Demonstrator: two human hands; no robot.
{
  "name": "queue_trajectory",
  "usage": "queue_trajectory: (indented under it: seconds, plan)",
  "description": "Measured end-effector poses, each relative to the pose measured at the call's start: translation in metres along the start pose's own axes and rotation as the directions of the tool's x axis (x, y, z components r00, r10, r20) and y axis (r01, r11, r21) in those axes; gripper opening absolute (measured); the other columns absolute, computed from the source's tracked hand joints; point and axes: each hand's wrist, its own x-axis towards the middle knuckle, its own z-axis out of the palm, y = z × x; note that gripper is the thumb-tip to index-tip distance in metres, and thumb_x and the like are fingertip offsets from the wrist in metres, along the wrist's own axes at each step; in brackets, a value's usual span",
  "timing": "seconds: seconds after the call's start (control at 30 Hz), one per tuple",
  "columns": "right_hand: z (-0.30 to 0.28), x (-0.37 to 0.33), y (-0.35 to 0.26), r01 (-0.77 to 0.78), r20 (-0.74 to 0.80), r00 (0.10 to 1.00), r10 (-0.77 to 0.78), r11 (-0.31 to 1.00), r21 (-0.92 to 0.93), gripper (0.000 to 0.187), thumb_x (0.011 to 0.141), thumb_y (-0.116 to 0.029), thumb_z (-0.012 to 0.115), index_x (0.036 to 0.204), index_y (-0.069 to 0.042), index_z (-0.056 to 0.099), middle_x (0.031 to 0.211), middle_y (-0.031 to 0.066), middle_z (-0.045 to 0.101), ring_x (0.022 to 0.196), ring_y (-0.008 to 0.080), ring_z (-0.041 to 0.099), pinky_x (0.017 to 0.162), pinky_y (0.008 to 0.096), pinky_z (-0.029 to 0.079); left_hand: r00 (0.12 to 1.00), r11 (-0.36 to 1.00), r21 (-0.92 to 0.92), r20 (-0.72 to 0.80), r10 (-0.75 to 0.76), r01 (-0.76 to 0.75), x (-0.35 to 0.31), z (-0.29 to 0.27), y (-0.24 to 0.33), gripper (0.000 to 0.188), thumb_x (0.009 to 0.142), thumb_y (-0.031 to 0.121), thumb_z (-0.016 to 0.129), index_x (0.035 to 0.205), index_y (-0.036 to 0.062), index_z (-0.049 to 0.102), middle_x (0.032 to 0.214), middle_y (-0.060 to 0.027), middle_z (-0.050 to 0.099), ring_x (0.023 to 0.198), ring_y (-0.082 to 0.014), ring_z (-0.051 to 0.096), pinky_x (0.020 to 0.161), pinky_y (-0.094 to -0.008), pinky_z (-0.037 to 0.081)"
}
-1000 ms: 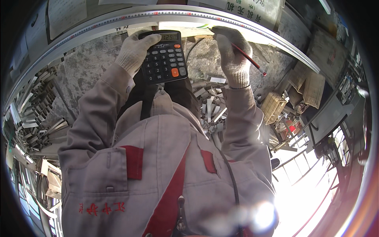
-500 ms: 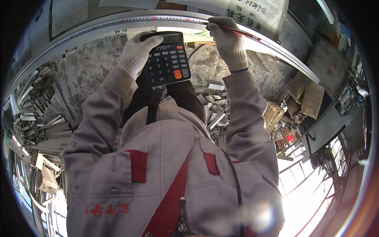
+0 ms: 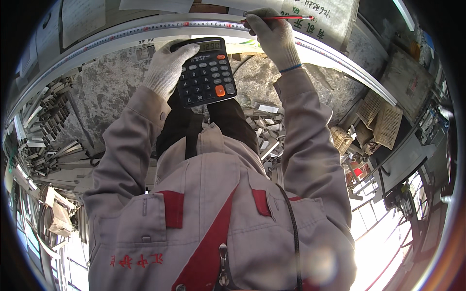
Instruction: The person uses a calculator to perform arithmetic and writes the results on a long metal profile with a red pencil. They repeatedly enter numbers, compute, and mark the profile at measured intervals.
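Note:
My gloved left hand [image 3: 171, 67] grips a black calculator [image 3: 205, 77] by its upper left side, thumb lying beside the display. The calculator's keys are dark and grey, with two orange ones. In my gloved right hand [image 3: 273, 36] is a slim red pencil or pen [image 3: 286, 18], pinched between thumb and fingers and pointing left. That hand is over a long measuring tape or scale [image 3: 145, 26], which runs along a pale bar ahead of me. Whether the hand touches the scale I cannot tell.
Handwritten paper or board [image 3: 323, 14] lies beyond the bar at the right. Cut metal pieces are heaped at the left [image 3: 46, 131] and more offcuts [image 3: 269, 136] lie below the bench. Wicker-like baskets [image 3: 387, 125] stand at the right.
My right hand has moved slightly up and left, and the red pencil has turned from slanting down right to nearly level. The left hand still holds the calculator in about the same place.

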Motion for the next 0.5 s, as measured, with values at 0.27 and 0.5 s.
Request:
queue_trajectory:
  seconds: [0.27,0.5]
  plan:
    - [0.004,0.012,0.013,0.029,0.008,1.0,-0.029,0.997,0.067,0.024,0.107,-0.023,0.07,0.116,-0.001,0.075,0.098,0.0075,0.08,0.089,0.0114,0.073,0.077,0.0265,0.058,1.0,1.0,0.008,0.008,-0.026,0.026,0.008,0.006,-0.004,0.037,0.096,0.018,0.081,0.125,-0.0035,0.071,0.106,-0.0086,0.076,0.088,-0.012,0.073,0.075,-0.024,0.06]
    - [0.012,0.011,0.026,0.027,-0.001,1.0,-0.027,0.994,0.106,0.022,0.107,-0.021,0.07,0.117,-0.001,0.073,0.102,0.0092,0.079,0.091,0.0135,0.074,0.08,0.0283,0.06,0.997,0.996,-0.081,0.074,-0.031,0.037,0.017,0.011,-0.012,0.036,0.098,0.017,0.079,0.126,-0.0037,0.071,0.107,-0.0086,0.076,0.086,-0.0121,0.073,0.073,-0.0239,0.06]
